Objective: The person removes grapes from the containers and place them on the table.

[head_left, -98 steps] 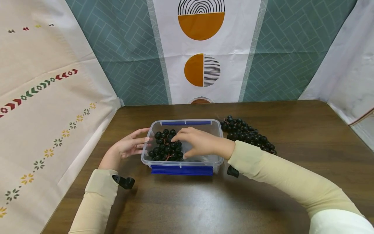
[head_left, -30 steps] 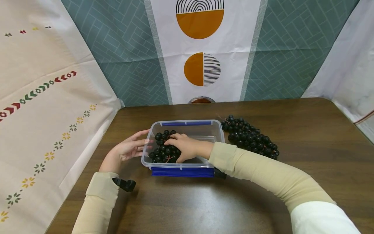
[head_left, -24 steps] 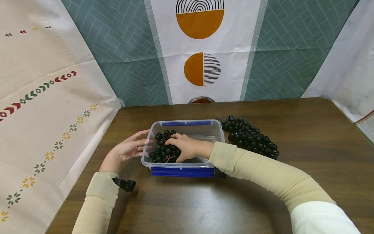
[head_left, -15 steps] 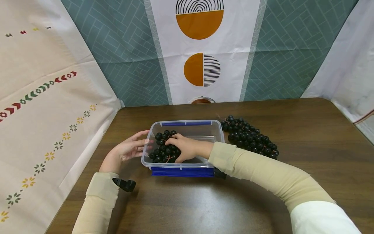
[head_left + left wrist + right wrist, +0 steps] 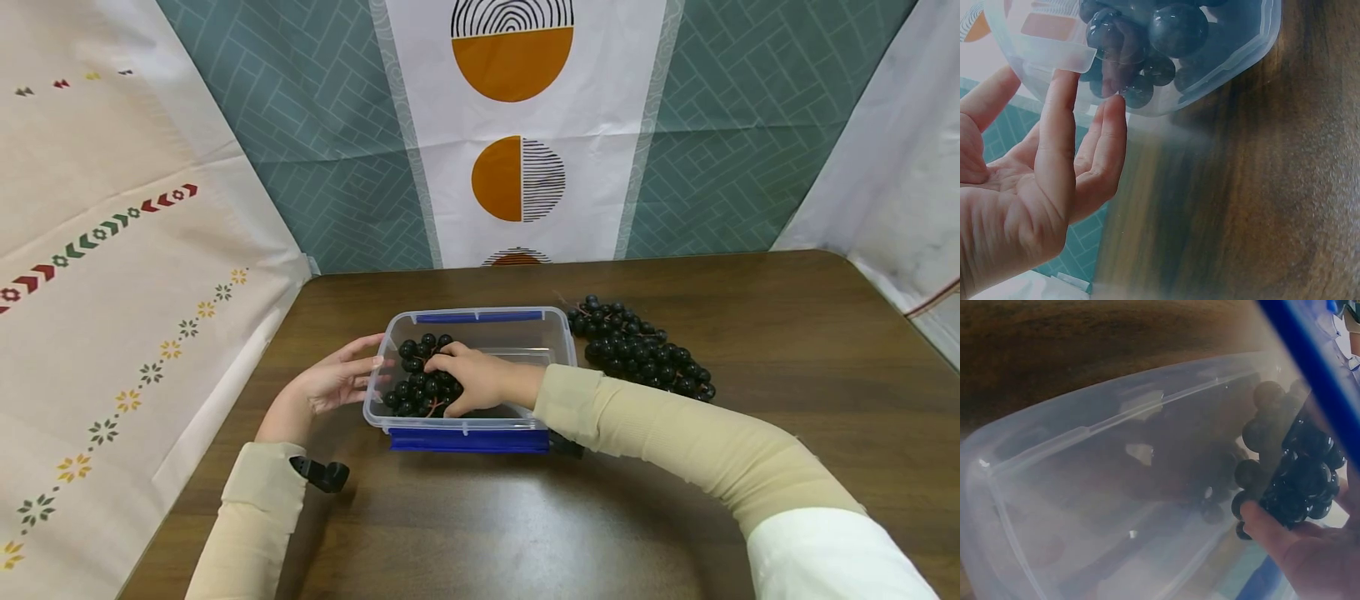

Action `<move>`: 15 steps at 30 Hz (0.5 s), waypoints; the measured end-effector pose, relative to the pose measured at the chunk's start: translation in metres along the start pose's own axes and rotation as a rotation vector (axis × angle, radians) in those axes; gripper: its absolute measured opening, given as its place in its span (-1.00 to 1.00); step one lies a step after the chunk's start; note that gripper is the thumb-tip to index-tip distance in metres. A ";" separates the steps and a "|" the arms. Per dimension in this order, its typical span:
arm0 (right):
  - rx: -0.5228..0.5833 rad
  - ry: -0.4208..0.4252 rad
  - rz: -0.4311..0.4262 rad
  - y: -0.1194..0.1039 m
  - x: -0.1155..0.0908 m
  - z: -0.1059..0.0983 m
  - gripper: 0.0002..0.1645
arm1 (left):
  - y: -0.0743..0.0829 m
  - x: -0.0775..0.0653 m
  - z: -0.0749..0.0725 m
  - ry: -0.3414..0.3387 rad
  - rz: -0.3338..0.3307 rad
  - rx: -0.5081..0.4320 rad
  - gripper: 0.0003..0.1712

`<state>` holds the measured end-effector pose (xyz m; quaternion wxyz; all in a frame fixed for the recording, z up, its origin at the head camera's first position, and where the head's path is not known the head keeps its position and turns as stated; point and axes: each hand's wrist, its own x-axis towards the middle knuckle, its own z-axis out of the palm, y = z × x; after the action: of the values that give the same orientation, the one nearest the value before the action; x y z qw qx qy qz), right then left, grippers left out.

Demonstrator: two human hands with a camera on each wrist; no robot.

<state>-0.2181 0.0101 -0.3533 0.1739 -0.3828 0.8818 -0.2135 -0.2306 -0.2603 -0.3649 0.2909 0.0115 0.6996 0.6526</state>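
A clear plastic container [image 5: 517,332] with blue clips stands on the table, its top uncovered. Inside, toward its left end, lies a bunch of black grapes [image 5: 407,390]. My right hand [image 5: 483,379] reaches into the container and holds the grapes' right side, thumb nearer me; in the right wrist view the thumb [image 5: 1266,530] presses against the grapes [image 5: 1310,475]. At the container's left wall is my left hand [image 5: 333,383], fingers extended; the left wrist view shows its fingertips touching the plastic or very close to it.
A larger bunch of black grapes [image 5: 645,350] lies on the brown table [image 5: 465,525], just right of the container. Patterned cloths hang behind and at the left. A black wrist mount [image 5: 321,473] sits on the left sleeve.
Since the oldest frame, my right hand has moved left and lower onto the grapes in the container. Over the last second it has hardly moved, and the left hand stays in place.
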 end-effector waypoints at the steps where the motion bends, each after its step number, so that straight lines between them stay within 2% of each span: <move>1: -0.002 0.004 -0.001 0.000 0.000 0.000 -0.21 | 0.000 0.000 0.000 -0.002 0.001 -0.005 -0.24; 15: -0.038 0.009 -0.010 0.001 0.001 -0.001 -0.26 | 0.001 -0.001 0.002 0.005 0.000 0.000 -0.25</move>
<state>-0.2196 0.0107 -0.3537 0.1614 -0.3893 0.8847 -0.1994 -0.2291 -0.2588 -0.3638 0.2890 0.0097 0.7002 0.6528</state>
